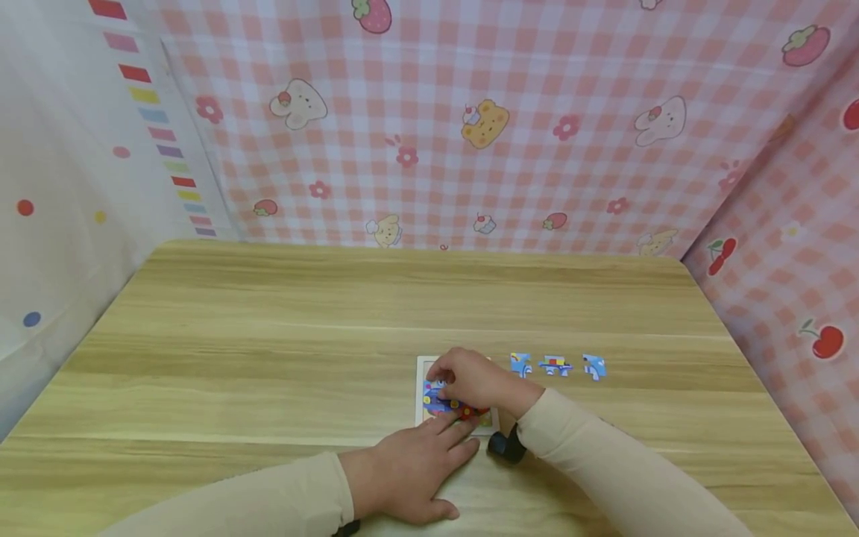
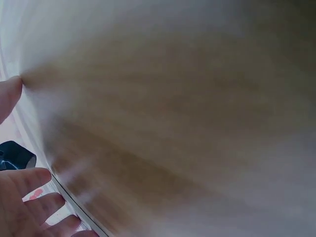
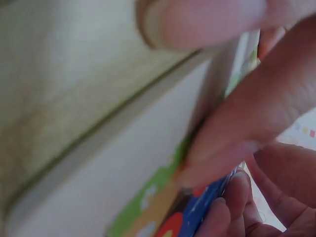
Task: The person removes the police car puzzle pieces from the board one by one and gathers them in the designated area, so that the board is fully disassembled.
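Observation:
A small jigsaw puzzle (image 1: 419, 391) in a white frame lies on the table, its picture showing blue, red and yellow parts. My right hand (image 1: 479, 380) arches over it, fingers bent and thumb a little apart from the index finger. In the right wrist view, a fingertip (image 3: 190, 170) touches the colourful picture; whether a piece is pinched there, I cannot tell. The left hand (image 1: 419, 470) lies flat at the puzzle's near side, its straight fingertips resting on the lower edge and thumb spread. Both hands cover much of the picture.
Right of the frame, three loose blue puzzle pieces lie in a row: a left one (image 1: 520, 363), a middle one (image 1: 555, 365) and a right one (image 1: 593, 366). A black wrist device (image 1: 506, 445) sits under the right wrist. Patterned cloths (image 1: 436, 179) stand behind the wooden table (image 1: 268, 335).

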Available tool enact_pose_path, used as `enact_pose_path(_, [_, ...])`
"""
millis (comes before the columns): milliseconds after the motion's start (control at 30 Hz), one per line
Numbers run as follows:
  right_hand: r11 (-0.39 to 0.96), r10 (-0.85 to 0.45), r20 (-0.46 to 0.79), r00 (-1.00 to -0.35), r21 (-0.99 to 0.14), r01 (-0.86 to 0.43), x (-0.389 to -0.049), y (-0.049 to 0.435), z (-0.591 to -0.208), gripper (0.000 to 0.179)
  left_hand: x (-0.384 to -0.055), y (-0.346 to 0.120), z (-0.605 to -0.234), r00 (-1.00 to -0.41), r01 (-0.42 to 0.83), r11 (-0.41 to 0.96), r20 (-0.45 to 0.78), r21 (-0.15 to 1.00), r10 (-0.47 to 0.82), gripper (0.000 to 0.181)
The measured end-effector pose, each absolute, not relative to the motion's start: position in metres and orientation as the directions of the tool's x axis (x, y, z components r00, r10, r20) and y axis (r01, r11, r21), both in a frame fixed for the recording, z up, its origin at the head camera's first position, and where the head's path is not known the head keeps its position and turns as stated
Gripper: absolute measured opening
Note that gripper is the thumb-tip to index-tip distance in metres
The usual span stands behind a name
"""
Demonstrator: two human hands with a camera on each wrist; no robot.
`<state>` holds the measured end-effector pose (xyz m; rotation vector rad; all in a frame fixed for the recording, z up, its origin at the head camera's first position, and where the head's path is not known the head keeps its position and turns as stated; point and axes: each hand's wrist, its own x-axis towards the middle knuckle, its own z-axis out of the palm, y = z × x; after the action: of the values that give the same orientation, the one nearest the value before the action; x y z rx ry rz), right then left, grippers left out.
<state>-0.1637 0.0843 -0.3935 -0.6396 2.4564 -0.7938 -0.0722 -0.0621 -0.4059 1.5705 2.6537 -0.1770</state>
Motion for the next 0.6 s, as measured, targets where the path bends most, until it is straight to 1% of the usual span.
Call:
enact_pose_path(267, [0.72,-0.547,-0.301,-0.781,-0.645,-0.256,-0.1648,0.084,-0.3951,0.015,-0.0723,-0.0667,-0.41,-0.439,0.898,0.439,-0.081,-0.018,0.895,0.071])
enact_pose_path(467, [0.71,-0.548,-0.282,-0.788,-0.654,-0.26,-0.1651,0.0844,-0.3955,0.012,-0.0727,-0.0666,-0.4102,-0.446,0.893,0.449,-0.098,0.009,0.89,0.071])
enact_pose_path(600, [0.697,-0.556,-0.27,-0.786,-0.666,-0.265,-0.1645,0.0843,-0.3957,0.012,-0.0725,-0.0666,-0.4102,-0.452,0.89,0.456,-0.107,0.007,0.885,0.071])
